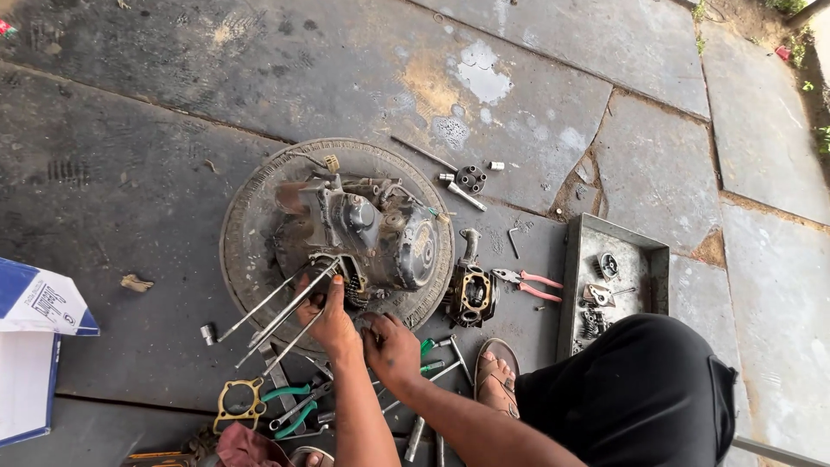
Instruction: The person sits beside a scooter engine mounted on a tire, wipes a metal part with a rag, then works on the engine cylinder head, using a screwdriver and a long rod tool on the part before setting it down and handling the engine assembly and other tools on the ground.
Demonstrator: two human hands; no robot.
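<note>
A person crouched on stone paving works on a motorcycle engine crankcase (372, 233) resting on an old tyre (246, 216). The left hand (328, 324) grips the base of the long cylinder studs (277, 307); the right hand (391, 346) presses, fingers curled, just beside it, though what it holds cannot be made out. Teardown appears mid-course: the cylinder head (469, 294) already lies apart beside red-handled pliers (527, 284). Working at the studs likely calls for steadying the case.
</note>
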